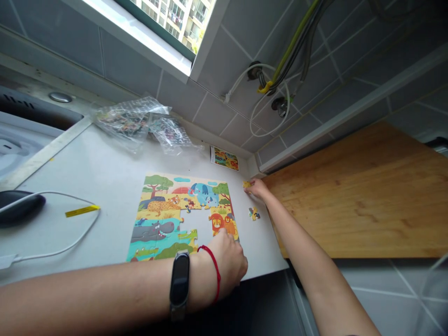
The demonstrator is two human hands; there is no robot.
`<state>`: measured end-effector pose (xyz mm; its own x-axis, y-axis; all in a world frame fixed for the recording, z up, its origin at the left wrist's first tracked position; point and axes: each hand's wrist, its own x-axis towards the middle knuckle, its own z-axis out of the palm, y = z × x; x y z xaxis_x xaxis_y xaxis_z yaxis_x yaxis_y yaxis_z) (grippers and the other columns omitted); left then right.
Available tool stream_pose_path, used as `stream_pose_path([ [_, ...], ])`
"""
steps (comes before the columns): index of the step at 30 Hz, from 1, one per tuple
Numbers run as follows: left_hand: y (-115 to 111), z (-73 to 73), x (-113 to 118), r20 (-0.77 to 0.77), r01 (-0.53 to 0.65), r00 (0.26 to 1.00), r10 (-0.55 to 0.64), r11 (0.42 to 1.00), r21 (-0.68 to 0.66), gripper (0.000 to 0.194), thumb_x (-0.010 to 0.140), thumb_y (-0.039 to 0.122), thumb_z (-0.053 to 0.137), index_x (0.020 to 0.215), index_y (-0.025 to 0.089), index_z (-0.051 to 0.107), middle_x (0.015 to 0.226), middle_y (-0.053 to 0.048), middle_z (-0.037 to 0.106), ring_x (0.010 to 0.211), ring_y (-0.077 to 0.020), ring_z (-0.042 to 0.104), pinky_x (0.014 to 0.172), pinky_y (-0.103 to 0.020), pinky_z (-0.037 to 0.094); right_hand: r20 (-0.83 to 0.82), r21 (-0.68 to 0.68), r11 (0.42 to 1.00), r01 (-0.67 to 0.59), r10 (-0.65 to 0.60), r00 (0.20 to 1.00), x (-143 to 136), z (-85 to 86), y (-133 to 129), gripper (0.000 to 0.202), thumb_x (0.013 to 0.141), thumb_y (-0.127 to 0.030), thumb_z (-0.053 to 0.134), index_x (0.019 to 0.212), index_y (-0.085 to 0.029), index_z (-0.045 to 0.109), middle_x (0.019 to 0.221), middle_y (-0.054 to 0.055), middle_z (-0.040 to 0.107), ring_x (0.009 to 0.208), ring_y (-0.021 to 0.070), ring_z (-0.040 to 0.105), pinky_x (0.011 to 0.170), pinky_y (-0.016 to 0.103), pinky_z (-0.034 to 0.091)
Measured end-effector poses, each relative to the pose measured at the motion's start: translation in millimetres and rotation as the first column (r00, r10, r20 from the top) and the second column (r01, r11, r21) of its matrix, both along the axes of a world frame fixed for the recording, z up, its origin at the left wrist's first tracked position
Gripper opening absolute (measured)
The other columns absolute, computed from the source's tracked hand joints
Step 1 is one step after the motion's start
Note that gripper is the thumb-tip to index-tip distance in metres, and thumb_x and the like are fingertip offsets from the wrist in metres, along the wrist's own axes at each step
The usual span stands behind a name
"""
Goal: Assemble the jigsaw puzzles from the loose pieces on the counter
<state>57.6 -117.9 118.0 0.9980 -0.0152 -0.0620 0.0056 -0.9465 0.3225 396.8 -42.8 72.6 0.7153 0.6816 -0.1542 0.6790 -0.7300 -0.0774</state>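
White counter [108,172] under animal puzzle [164,205], grey tiles [180,99] behind

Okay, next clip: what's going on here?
Someone is working on an animal jigsaw, mostly assembled but with a gap in the middle. The right hand holds a yellowish piece beyond the jigsaw's right edge; the left hand is at its lower right. Another loose piece lies on the white countertop.

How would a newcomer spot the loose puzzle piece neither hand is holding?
On the white countertop, find the animal jigsaw puzzle. Between its right edge and the wooden board lies the loose puzzle piece. It is multicoloured and untouched, unlike the yellowish piece in the right hand.
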Motion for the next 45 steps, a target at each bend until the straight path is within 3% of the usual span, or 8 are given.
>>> stream_pose_path([
  [13,51.5,6.8,-1.1,-0.026,-0.192,0.981,0.193,0.981,0.033,0.029,0.095,0.044,0.076,0.107,0.018,0.08,0.102,-0.018,0.08,0.093,-0.0347,0.076,0.077,-0.044,0.055,-0.229,0.306,0.95,0.066,0.006,0.973,6.3,-26.6,-21.7,0.057,0.059,-0.034,0.095,0.104,-0.014,0.067,0.091,0.009,0.076,0.084,0.0225,0.07,0.074,0.031,0.054],
  [18,80.8,15.9,-5.6,-0.066,-0.267,0.961,0.269,0.963,0.042,0.033,0.101,0.044,0.066,0.118,0.017,0.077,0.112,-0.018,0.079,0.104,-0.0374,0.076,0.084,-0.046,0.056,-0.23,0.542,0.84,-0.024,0.176,0.957,-7.6,-36.5,-30.8,0.063,0.052,-0.043,0.094,0.103,-0.019,0.066,0.099,0.008,0.073,0.09,0.0244,0.067,0.082,0.037,0.056],
  [23,107.9,21.2,-10.4,-0.062,-0.335,0.938,0.34,0.939,0.077,0.036,0.105,0.042,0.059,0.132,0.022,0.071,0.119,-0.017,0.078,0.108,-0.034,0.075,0.087,-0.043,0.057,-0.276,0.702,0.71,-0.06,0.348,0.896,-40.8,-37.1,-36.4,0.06,0.071,-0.057,0.081,0.115,-0.019,0.07,0.108,0.011,0.074,0.092,0.0237,0.069,0.084,0.038,0.059],
  [27,124.4,17.7,-11.0,-0.039,-0.411,0.908,0.418,0.903,0.123,0.033,0.109,0.034,0.049,0.127,0.019,0.072,0.114,-0.016,0.079,0.102,-0.0317,0.077,0.083,-0.041,0.056,-0.506,0.764,0.644,0.039,0.56,0.656,-79.9,-31.3,-40.2,0.06,0.077,-0.053,0.085,0.127,-0.023,0.071,0.103,0.006,0.075,0.09,0.0207,0.07,0.076,0.033,0.06],
  [32,138.0,13.3,-12.3,-0.058,-0.408,0.906,0.42,0.9,0.153,0.034,0.104,0.024,0.05,0.13,0.023,0.071,0.117,-0.013,0.079,0.101,-0.0299,0.077,0.08,-0.038,0.056,-0.711,0.604,0.766,-0.222,0.643,0.284,-128.4,-20.4,-41.7,0.035,0.077,-0.048,0.091,0.095,-0.02,0.081,0.089,0.005,0.08,0.083,0.02,0.074,0.078,0.032,0.06],
  [36,146.7,6.9,-14.6,-0.183,-0.406,0.885,0.428,0.902,0.144,0.042,0.101,0.034,0.056,0.141,0.025,0.066,0.132,-0.013,0.075,0.115,-0.0306,0.073,0.092,-0.04,0.056,-0.614,0.61,0.583,-0.538,0.776,0.144,-161.9,-16.0,-35.6,0.019,0.094,-0.039,0.078,0.097,-0.022,0.085,0.098,0.007,0.083,0.092,0.0212,0.076,0.088,0.034,0.059],
  [41,150.6,-2.6,-15.8,-0.185,-0.418,0.867,0.464,0.877,0.238,0.067,0.086,0.034,0.073,0.149,0.018,0.061,0.173,-0.021,0.032,0.159,-0.0463,0.03,0.122,-0.058,0.036,-0.415,0.742,0.463,-0.485,0.885,0.21,-180.1,-22.5,-38.1,0.02,0.105,-0.029,0.063,0.107,-0.022,0.081,0.113,0.009,0.08,0.106,0.0215,0.074,0.097,0.037,0.057],
  [45,150.0,-13.1,-14.1,-0.279,-0.406,0.852,0.444,0.895,0.184,0.08,0.082,0.035,0.077,0.156,0.018,0.052,0.173,-0.023,0.032,0.162,-0.0463,0.023,0.125,-0.059,0.031,-0.312,0.722,0.415,-0.554,0.909,0.275,-171.3,-22.8,-48.3,0.017,0.099,-0.03,0.074,0.113,-0.022,0.079,0.111,0.008,0.079,0.105,0.0238,0.071,0.099,0.042,0.056],
])
